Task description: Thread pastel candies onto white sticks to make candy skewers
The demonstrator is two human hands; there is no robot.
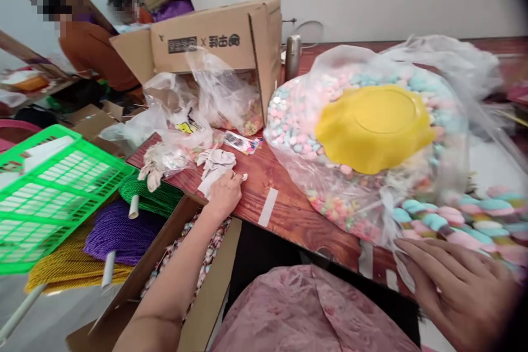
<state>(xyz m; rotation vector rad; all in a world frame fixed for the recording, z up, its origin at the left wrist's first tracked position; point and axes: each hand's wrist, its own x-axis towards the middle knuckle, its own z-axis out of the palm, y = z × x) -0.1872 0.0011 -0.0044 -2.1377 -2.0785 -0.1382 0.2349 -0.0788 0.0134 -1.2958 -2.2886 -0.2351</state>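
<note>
The right hand (457,286) is lying flat, fingers spread open, touching the edge of one big plastic bag (330,187) of pastel candies. The left hand (225,193) is pinching white paper scraps (216,162) on the tabletop (289,209). One yellow bowl (373,126) is sitting upside down on the bag; one cardboard box (214,38) is standing beyond.

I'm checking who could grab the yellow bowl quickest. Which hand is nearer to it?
Right. The right hand lies flat on the table just below the candy bag holding the yellow bowl; the left hand is far left, on white paper.
</note>
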